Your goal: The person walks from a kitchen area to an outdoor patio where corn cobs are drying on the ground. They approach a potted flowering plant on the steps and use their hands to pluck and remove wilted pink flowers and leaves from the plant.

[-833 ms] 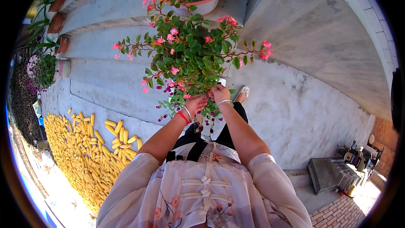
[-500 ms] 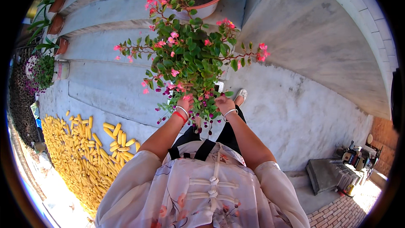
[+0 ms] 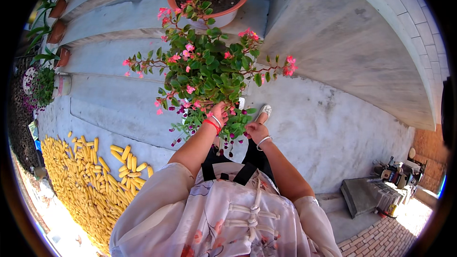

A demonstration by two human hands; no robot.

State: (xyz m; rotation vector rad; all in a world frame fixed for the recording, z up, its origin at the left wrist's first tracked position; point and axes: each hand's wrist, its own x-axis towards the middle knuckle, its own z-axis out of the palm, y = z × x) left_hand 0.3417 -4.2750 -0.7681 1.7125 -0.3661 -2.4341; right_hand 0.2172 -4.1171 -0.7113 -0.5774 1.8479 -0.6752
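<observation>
Plant [image 3: 209, 74] with pink flowers stands directly ahead of both hands, its lower leaves covering the fingers. Left hand [image 3: 218, 113] reaches up into the foliage; grip cannot be determined. Right hand [image 3: 254, 131], just beside and lower, touches the leaves; its grip is also hidden. Corn cobs [image 3: 90, 176] lie well left.

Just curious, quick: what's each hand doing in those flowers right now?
Left hand: buried among the flowering plant leaves; grip cannot be told.
Right hand: under the foliage; grip cannot be told.

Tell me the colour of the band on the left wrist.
Red, beside a thin silver one, on the left wrist; head view.
</observation>
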